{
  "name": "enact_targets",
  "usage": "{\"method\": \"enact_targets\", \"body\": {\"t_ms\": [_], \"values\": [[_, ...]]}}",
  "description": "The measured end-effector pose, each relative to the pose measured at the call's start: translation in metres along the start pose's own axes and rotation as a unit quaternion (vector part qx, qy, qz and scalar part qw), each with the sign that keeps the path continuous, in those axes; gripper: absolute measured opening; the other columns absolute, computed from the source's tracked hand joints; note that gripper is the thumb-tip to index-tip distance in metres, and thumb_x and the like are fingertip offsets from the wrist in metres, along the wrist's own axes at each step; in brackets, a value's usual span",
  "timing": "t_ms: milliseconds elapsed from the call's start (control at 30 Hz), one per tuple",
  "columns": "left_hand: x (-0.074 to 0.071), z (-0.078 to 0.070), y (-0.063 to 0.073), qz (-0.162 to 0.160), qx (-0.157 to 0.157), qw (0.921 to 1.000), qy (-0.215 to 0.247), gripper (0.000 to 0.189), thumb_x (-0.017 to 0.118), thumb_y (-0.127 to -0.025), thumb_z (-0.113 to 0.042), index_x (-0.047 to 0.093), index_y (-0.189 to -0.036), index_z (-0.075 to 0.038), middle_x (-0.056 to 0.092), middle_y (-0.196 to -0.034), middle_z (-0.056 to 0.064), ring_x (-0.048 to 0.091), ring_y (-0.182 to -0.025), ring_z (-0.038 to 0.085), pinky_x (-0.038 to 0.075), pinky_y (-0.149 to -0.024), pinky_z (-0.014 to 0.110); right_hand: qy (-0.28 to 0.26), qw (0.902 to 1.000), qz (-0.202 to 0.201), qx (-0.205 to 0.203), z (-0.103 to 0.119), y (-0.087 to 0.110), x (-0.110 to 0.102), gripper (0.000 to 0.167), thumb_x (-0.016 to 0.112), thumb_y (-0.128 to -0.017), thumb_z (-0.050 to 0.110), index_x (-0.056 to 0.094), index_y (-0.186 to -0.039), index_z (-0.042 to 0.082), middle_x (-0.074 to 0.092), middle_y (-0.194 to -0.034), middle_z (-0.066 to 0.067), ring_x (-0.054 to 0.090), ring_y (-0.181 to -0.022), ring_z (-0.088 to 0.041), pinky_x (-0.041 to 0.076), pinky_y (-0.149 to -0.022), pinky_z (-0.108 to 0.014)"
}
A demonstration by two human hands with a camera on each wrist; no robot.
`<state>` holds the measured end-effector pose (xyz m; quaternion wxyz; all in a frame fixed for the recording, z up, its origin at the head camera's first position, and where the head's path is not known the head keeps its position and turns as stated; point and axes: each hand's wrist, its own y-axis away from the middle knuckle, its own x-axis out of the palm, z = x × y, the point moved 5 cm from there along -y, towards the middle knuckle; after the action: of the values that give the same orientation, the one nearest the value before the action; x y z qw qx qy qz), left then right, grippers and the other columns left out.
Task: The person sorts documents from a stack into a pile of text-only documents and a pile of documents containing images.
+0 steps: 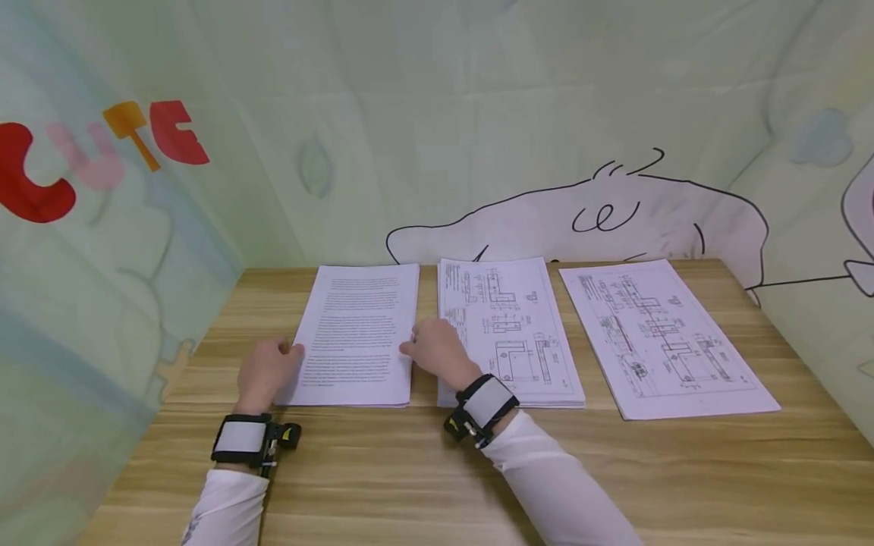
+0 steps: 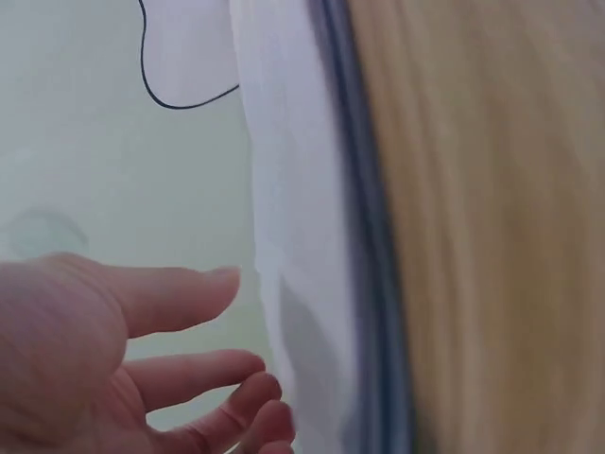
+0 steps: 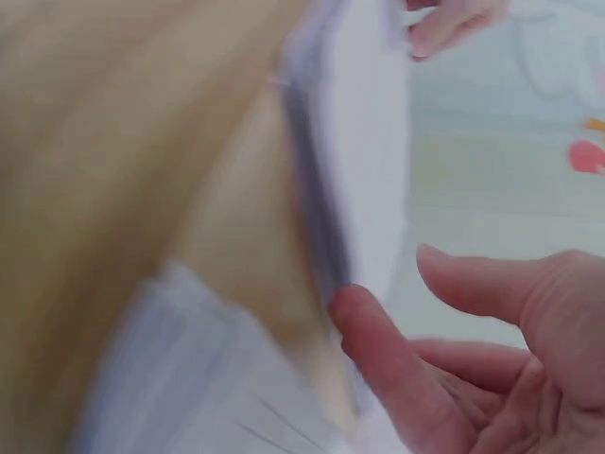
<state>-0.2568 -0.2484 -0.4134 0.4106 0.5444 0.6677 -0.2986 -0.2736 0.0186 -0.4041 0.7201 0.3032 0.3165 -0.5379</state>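
A stack of printed text pages (image 1: 362, 334) lies on the wooden table, between the two hands. At its left edge is my left hand (image 1: 266, 371); in the left wrist view its thumb stands apart from the loosely bent fingers (image 2: 194, 374), whose tips are by the paper's edge. My right hand (image 1: 440, 350) is at the right edge of the same stack. One right fingertip (image 3: 354, 307) touches the stack's side in the right wrist view, with the thumb raised away from the paper. Neither hand pinches the pages.
A stack of technical drawings (image 1: 508, 326) lies partly under the right forearm's side. Farther right, another stack of drawings (image 1: 669, 341) is set at a slant. The wooden table (image 1: 382, 485) ends at a printed cloth backdrop (image 1: 328, 114) behind and beside it.
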Motion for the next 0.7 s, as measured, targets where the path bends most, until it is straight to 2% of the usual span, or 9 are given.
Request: {"method": "enact_targets", "body": {"t_ms": [67, 133, 200, 333, 500, 700], "values": [[-0.003, -0.009, 0.0, -0.021, 0.015, 0.9997, 0.004, 0.048, 0.047, -0.092, -0.03, 0.05, -0.125, 0.005, 0.052, -0.118, 0.028, 0.053, -0.1, 0.039, 0.044, -0.072, 0.046, -0.009, 0.9998, -0.001, -0.015, -0.001, 0.005, -0.012, 0.033, 0.063, -0.085, 0.029, 0.066, -0.103, 0.002, 0.063, -0.074, -0.004, 0.052, -0.053, -0.01, 0.039, -0.045, -0.022], [-0.006, -0.022, 0.001, -0.046, 0.043, 0.998, 0.011, 0.049, 0.047, -0.092, -0.03, 0.049, -0.126, 0.006, 0.052, -0.118, 0.027, 0.052, -0.102, 0.041, 0.043, -0.075, 0.047, -0.018, 0.9995, -0.008, -0.026, -0.004, 0.012, -0.026, 0.04, 0.062, -0.085, 0.031, 0.061, -0.116, 0.005, 0.066, -0.088, -0.007, 0.056, -0.06, -0.01, 0.043, -0.049, -0.023], [-0.008, -0.039, 0.003, -0.065, 0.077, 0.9945, 0.027, 0.046, 0.049, -0.092, -0.028, 0.051, -0.124, 0.006, 0.054, -0.113, 0.026, 0.055, -0.096, 0.038, 0.044, -0.071, 0.045, -0.012, 0.9991, -0.023, -0.034, -0.009, 0.018, -0.04, 0.04, 0.061, -0.085, 0.032, 0.062, -0.116, 0.007, 0.066, -0.096, -0.007, 0.058, -0.065, -0.009, 0.045, -0.053, -0.023], [-0.007, -0.073, 0.01, -0.089, 0.132, 0.9854, 0.061, 0.041, 0.052, -0.091, -0.026, 0.056, -0.12, 0.003, 0.058, -0.104, 0.021, 0.058, -0.083, 0.031, 0.044, -0.063, 0.038, 0.014, 0.9979, -0.05, -0.04, -0.023, 0.03, -0.061, 0.036, 0.059, -0.087, 0.034, 0.063, -0.115, 0.011, 0.066, -0.094, -0.005, 0.057, -0.063, -0.011, 0.044, -0.052, -0.025], [0.006, -0.109, 0.018, -0.094, 0.173, 0.9761, 0.093, 0.037, 0.054, -0.09, -0.025, 0.059, -0.118, -0.002, 0.061, -0.103, 0.015, 0.058, -0.078, 0.024, 0.044, -0.062, 0.033, 0.045, 0.9947, -0.084, -0.038, -0.043, 0.043, -0.081, 0.035, 0.058, -0.088, 0.034, 0.064, -0.113, 0.011, 0.067, -0.093, -0.006, 0.055, -0.061, -0.011, 0.042, -0.05, -0.026], [0.028, -0.14, 0.025, -0.051, 0.185, 0.9744, 0.117, 0.035, 0.055, -0.09, -0.027, 0.061, -0.118, -0.006, 0.062, -0.106, 0.011, 0.059, -0.082, 0.021, 0.046, -0.065, 0.032, 0.073, 0.9905, -0.114, -0.023, -0.063, 0.055, -0.102, 0.035, 0.058, -0.088, 0.033, 0.064, -0.113, 0.01, 0.067, -0.094, -0.008, 0.059, -0.066, -0.015, 0.042, -0.052, -0.026]]}}
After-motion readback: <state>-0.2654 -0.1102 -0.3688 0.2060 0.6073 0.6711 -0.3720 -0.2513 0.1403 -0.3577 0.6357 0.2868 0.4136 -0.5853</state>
